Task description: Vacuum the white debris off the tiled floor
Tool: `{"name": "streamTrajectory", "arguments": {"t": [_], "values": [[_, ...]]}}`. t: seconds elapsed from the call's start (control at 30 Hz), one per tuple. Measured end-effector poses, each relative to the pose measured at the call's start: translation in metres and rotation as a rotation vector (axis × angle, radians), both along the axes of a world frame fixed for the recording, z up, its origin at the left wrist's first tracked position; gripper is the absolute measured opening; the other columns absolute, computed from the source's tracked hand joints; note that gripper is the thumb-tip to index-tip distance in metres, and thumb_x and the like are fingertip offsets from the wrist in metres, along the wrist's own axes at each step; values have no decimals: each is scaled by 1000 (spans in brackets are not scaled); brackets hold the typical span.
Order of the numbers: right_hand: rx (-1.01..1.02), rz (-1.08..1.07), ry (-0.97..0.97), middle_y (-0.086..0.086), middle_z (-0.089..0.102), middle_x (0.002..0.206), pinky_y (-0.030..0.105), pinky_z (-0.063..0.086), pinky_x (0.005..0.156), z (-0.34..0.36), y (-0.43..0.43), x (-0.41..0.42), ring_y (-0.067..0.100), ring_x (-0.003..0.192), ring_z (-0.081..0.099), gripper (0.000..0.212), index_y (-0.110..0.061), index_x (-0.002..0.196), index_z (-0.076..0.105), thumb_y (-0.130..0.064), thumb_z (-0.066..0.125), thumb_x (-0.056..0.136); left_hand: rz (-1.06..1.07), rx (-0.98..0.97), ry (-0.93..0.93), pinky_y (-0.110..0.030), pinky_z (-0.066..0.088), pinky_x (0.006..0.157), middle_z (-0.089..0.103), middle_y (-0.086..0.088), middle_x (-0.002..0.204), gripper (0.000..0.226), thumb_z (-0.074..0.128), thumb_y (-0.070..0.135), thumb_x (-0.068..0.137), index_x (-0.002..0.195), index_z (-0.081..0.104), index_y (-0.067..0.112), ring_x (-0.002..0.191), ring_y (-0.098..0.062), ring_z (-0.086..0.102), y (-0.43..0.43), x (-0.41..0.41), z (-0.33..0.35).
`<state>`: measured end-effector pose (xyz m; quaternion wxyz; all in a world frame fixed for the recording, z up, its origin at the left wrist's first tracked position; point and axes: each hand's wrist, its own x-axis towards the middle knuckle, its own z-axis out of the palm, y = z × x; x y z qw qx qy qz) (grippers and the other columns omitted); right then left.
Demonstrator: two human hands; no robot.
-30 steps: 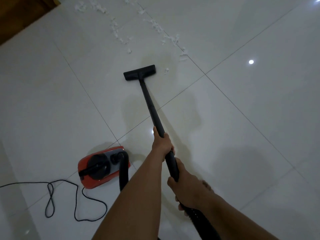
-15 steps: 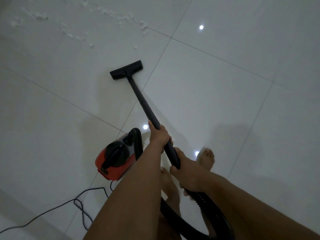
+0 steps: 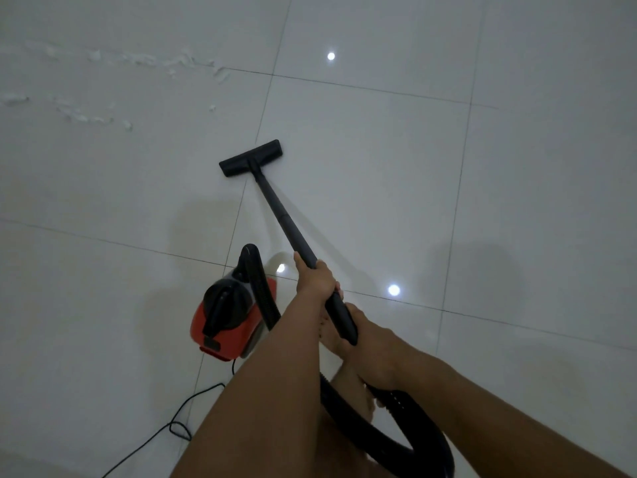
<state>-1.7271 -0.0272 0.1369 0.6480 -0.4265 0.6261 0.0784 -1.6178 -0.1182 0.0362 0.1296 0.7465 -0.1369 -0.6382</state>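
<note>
White debris [image 3: 151, 61] lies in two ragged, broken lines of small flecks across the far left of the tiled floor [image 3: 465, 188]. The farther line runs beside a grout joint, and the nearer line [image 3: 81, 115] sits a little closer to the person. None of it touches the vacuum's black floor nozzle [image 3: 251, 158], which rests flat on the tiles well to the right of the flecks, straddling a grout line.

A black wand [image 3: 283, 220] slopes back from the nozzle to the person's bare arms. The left hand [image 3: 315, 279] grips the wand higher up, fingers curled round it and the thumb laid along the tube. The right hand [image 3: 370, 343] holds the handle end below it, fingers wrapped underneath and mostly hidden.

Just left of the arms stands a red and black canister vacuum [image 3: 229, 322] on the floor. Its thick black hose [image 3: 262, 291] arches out of the top, passes behind the left arm and loops under the right arm at the bottom edge. A thin black power cord [image 3: 203, 393] trails from the canister toward the lower left. Three small bright light reflections [image 3: 331, 56] shine on the glossy tiles.
</note>
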Motion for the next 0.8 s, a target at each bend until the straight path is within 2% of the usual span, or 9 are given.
{"name": "streamTrajectory", "arguments": {"t": [0.1,0.2,0.3,0.4,0.53,0.6,0.67,0.77,0.8], "values": [[2,-51,9,6,65,123,43,57,94,1,28,3,21,95,68,67,-43,159,14,-46,49,102,-47,13,-1,-27,49,45,53,-9,67,66,32,32,110,158,-9,53,53,-20,52,23,-3,3],[1,-104,23,7,67,117,44,58,91,5,59,3,21,90,68,65,-40,157,18,-48,50,101,-106,21,11,-31,50,50,52,-8,63,67,32,32,111,157,-9,54,51,-20,52,50,-10,8],[30,-158,6,8,65,106,40,57,80,13,90,2,19,76,63,66,-36,159,15,-38,49,102,-157,29,17,-31,51,52,52,-8,63,66,34,31,111,158,-6,54,50,-19,51,79,-16,10],[34,-204,-11,0,56,89,37,53,73,25,122,4,16,69,57,68,-35,162,10,-34,47,104,-210,37,2,-32,52,54,54,-9,66,67,36,31,111,159,-5,53,52,-18,52,107,-18,9],[102,-306,-33,8,59,90,34,56,56,39,152,8,21,60,60,64,-41,159,10,-29,45,107,-252,53,-7,-33,54,57,56,-10,70,66,37,32,110,158,-3,54,55,-19,54,138,-20,8],[118,-345,-50,11,58,88,31,55,49,51,163,8,21,55,59,59,-41,158,14,-27,43,108,-282,65,-26,-37,60,62,59,-11,69,66,38,35,109,156,-2,57,56,-21,57,150,-20,7],[105,-362,-67,10,58,84,28,54,47,62,170,8,18,49,56,55,-36,156,18,-27,42,108,-318,70,-41,-45,64,72,63,-10,65,66,38,38,106,155,-1,59,56,-23,61,160,-21,7],[90,-379,-74,7,57,81,26,52,47,72,177,8,13,45,55,47,-32,152,25,-29,42,109,-332,68,-52,-46,65,73,67,-13,76,69,40,43,101,151,-3,63,58,-25,64,171,-23,4],[86,-380,-67,5,57,81,25,51,48,73,177,8,13,47,55,44,-32,150,27,-32,41,109,-343,64,-59,-49,65,77,68,-12,74,71,40,45,98,150,-4,65,59,-26,65,172,-22,0]]}}
